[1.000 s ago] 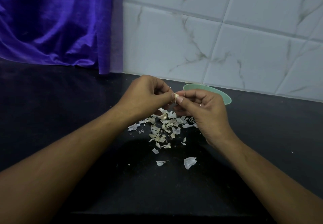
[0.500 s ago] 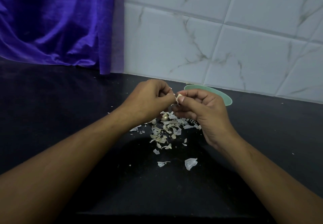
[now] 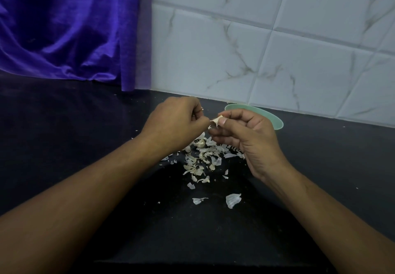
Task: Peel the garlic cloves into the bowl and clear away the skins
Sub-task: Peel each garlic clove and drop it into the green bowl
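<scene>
**Pulling the skin off a clove held over the pile**

The right hand [image 3: 245, 137] held a garlic clove [image 3: 216, 120] between the thumb and the forefinger, and its other fingers were curled below. The left hand [image 3: 175, 124] had its fingers curled in, and its thumb and forefinger pinched a strip of skin [image 3: 210, 125] at the left end of the clove. Both hands were above the black counter [image 3: 85, 145], just over the pile of skins [image 3: 201, 160]. The green bowl [image 3: 274, 118] stood on the far side of the right hand, which hid most of it, so what lay inside could not be seen. One more clove [image 3: 200, 143], probably not yet peeled, lay at the far edge of the pile, under the hands.

To do this step well, the right hand probably needed a firm pinch on the clove, but not so hard that it bruised. The left hand did best to pull the strip along the clove and away to the left, slowly, so that the skin came off in one long piece and did not tear into crumbs. Working low over the pile seemed wise, because the skins are light and scatter easily, as the loose pieces on the near side showed. Once bare, the clove only had to go a short way to the far right, into the bowl
</scene>
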